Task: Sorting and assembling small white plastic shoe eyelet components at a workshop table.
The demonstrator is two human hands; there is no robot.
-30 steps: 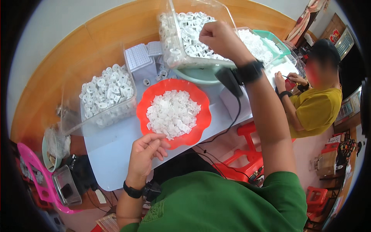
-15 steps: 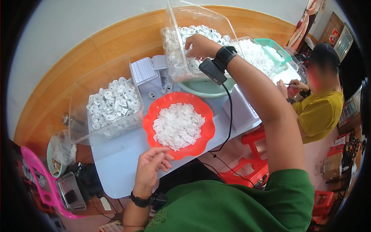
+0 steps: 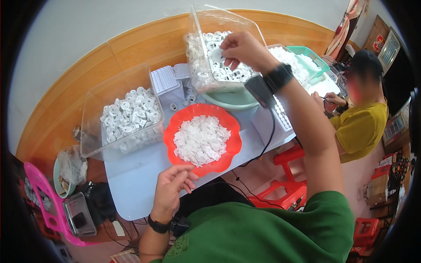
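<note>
My right hand (image 3: 241, 50), upper centre of frame, pinches white round part (image 3: 217, 55) over clear bin (image 3: 223, 86) of similar pieces (image 3: 237, 76). My left hand (image 3: 173, 186), lower centre, half-curled at near rim of red scalloped bowl (image 3: 235, 141) heaped with white flakes (image 3: 202, 141); cannot tell if it grips anything. Second clear bin (image 3: 92, 120), left of frame.

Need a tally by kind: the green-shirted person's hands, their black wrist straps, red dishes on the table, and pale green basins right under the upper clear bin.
Hands, left hand and right hand: 2
Black wrist straps: 2
Red dish: 1
Pale green basin: 1
Total: 6
</note>
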